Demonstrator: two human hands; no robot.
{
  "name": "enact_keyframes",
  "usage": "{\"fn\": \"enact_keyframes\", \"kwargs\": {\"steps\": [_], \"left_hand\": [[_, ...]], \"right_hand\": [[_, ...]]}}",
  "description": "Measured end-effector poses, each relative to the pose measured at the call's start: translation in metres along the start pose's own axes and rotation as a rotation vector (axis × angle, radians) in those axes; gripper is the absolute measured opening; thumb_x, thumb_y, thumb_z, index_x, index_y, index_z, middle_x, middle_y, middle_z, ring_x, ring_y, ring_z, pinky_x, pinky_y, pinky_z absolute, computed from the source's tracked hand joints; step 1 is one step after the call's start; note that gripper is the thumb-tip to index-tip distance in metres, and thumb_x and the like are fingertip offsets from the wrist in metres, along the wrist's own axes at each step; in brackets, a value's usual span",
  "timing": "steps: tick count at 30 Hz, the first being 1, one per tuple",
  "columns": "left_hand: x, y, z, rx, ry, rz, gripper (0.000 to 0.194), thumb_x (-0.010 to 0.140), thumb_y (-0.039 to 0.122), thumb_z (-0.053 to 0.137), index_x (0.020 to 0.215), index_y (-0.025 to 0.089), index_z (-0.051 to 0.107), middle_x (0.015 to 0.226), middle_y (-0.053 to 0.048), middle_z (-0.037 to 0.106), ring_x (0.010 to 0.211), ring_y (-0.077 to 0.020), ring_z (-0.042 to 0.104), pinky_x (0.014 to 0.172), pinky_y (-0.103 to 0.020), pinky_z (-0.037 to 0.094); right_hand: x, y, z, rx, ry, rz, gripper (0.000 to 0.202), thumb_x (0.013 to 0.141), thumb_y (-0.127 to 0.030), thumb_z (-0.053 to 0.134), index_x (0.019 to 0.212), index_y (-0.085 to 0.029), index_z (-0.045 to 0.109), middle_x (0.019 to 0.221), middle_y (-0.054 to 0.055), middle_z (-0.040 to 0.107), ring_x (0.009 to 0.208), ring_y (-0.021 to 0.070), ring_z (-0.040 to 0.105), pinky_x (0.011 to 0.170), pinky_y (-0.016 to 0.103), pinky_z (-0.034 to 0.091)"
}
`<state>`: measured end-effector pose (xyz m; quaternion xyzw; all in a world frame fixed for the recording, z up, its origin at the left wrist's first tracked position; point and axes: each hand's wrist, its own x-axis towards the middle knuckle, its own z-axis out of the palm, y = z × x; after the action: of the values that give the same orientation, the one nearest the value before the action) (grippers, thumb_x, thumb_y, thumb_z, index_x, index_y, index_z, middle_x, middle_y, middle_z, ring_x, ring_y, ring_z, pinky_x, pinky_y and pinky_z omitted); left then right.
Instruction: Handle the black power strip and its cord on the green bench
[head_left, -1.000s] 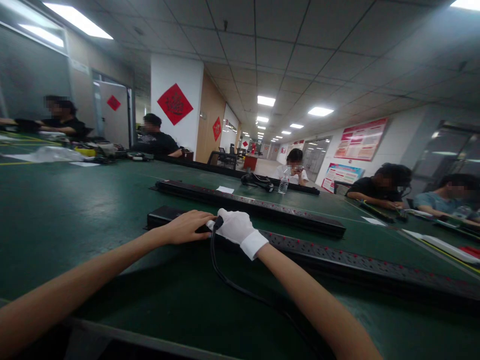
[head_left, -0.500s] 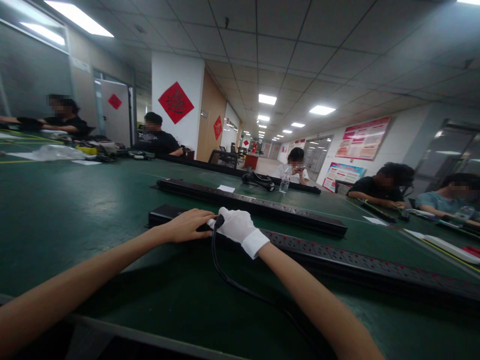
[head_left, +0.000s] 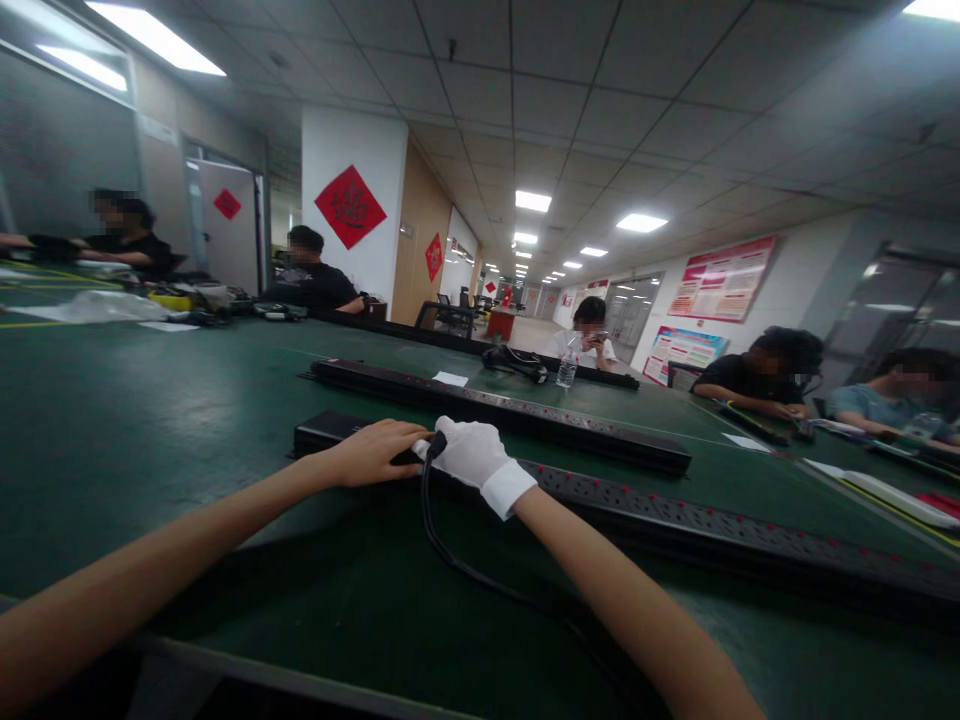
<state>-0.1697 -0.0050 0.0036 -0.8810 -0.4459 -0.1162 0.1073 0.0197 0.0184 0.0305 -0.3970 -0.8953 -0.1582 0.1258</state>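
A long black power strip (head_left: 645, 508) with red marks along its top lies across the green table in front of me. My bare left hand (head_left: 379, 452) rests over its left part, thumb apart from the fingers, which reach toward the other hand. In a white glove, my right hand (head_left: 472, 452) is closed on the black plug (head_left: 436, 442) at the strip. From the plug a black cable (head_left: 480, 578) hangs down and runs right, under my right forearm. The plug's front end is hidden by the glove.
Behind lies a second black strip (head_left: 495, 405), with a third one (head_left: 405, 332) farther back. A water bottle (head_left: 567, 370), a black cable bundle (head_left: 514, 362) and a white paper (head_left: 450, 379) lie between them. Several people sit around the table. Plastic wrap (head_left: 112, 307) is at the left.
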Motion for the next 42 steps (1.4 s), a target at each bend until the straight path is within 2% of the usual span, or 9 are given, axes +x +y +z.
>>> {"fn": "enact_keyframes", "kwargs": {"steps": [7,22,27,42], "left_hand": [[0.0,-0.001,0.001,0.004,-0.001,-0.011,0.051,0.083,0.051,0.038,0.122,0.018,0.041,0.124,-0.009,0.047,0.11,-0.0238,0.045,0.09,-0.035,0.033],[0.0,0.0,0.0,0.001,-0.005,-0.002,0.048,0.083,0.049,0.039,0.121,0.019,0.041,0.125,-0.009,0.046,0.111,-0.0232,0.044,0.091,-0.035,0.032],[0.0,0.0,0.0,0.0,-0.004,-0.005,0.049,0.082,0.05,0.04,0.121,0.019,0.041,0.124,-0.008,0.047,0.11,-0.0229,0.044,0.091,-0.034,0.032],[-0.001,0.0,-0.001,-0.007,-0.008,-0.002,0.051,0.083,0.051,0.038,0.122,0.018,0.041,0.124,-0.01,0.047,0.11,-0.0239,0.045,0.09,-0.035,0.033]], "right_hand": [[0.0,0.0,0.002,0.011,0.03,-0.01,0.055,0.079,-0.066,0.018,0.089,-0.023,0.05,0.078,0.005,0.064,0.069,0.0219,0.062,0.056,0.031,0.041],[-0.003,-0.003,-0.009,0.015,-0.055,0.025,0.052,0.079,-0.064,0.026,0.095,-0.022,0.051,0.085,0.006,0.064,0.076,0.0206,0.061,0.061,0.03,0.043],[-0.002,-0.003,-0.006,0.012,-0.034,0.03,0.051,0.077,-0.065,0.03,0.096,-0.022,0.051,0.086,0.006,0.064,0.077,0.0215,0.061,0.061,0.03,0.043],[-0.001,-0.002,-0.004,0.01,-0.024,0.015,0.052,0.08,-0.064,0.023,0.092,-0.022,0.05,0.081,0.006,0.064,0.073,0.0213,0.062,0.059,0.031,0.043]]}}
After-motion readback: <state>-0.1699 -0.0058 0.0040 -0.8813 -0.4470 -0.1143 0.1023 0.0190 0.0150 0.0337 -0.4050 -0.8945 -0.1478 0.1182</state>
